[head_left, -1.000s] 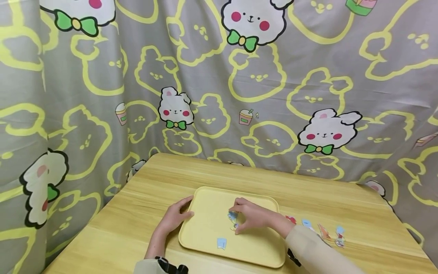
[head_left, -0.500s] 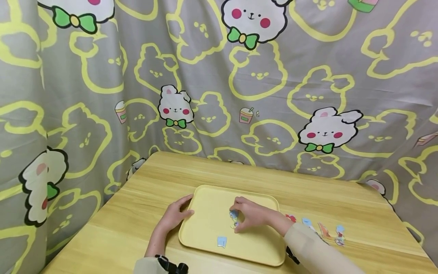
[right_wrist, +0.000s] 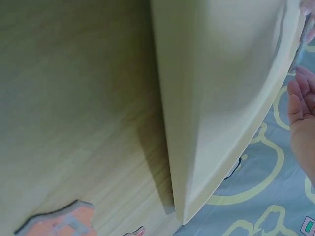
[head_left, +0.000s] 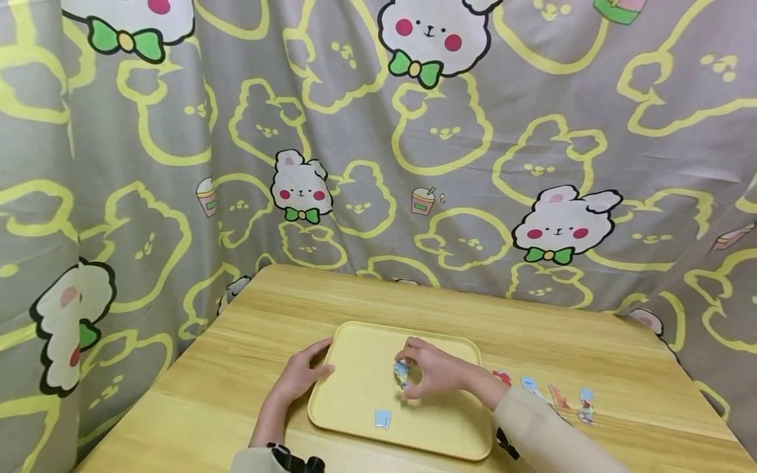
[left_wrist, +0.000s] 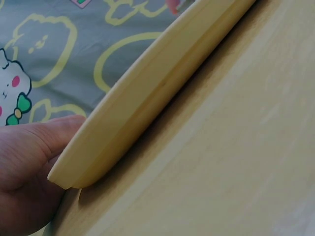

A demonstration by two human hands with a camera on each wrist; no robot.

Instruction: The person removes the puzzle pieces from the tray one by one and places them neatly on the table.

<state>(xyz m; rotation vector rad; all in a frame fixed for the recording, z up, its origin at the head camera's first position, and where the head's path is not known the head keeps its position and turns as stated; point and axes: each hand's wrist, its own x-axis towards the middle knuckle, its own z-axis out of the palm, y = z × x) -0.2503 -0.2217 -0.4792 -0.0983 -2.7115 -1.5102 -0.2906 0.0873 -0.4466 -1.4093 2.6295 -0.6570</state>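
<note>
My right hand [head_left: 437, 371] is over the middle of the yellow tray [head_left: 355, 394]. Between its thumb and fingers it holds a small blue-and-yellow printed puzzle piece [head_left: 401, 373] by the edges; whether this is one piece or several joined is too small to tell. A light blue piece [head_left: 383, 419] lies flat near the tray's front rim. At the tray's left side my left hand [head_left: 298, 376] grips the rim, thumb tip over the edge. The left wrist view shows that hand [left_wrist: 29, 157] at a corner of the tray [left_wrist: 133, 98].
Several more pieces lie on the wooden table [head_left: 236, 368] right of the tray: a red one [head_left: 502, 378], a blue one [head_left: 529, 383], an orange one [head_left: 557, 396] and a multicoloured one [head_left: 586, 406]. A patterned grey curtain [head_left: 367, 131] hangs behind and at the left.
My right hand has shifted very slightly with the piece still in its fingers. The left hand, the tray and the loose pieces stay in place.
</note>
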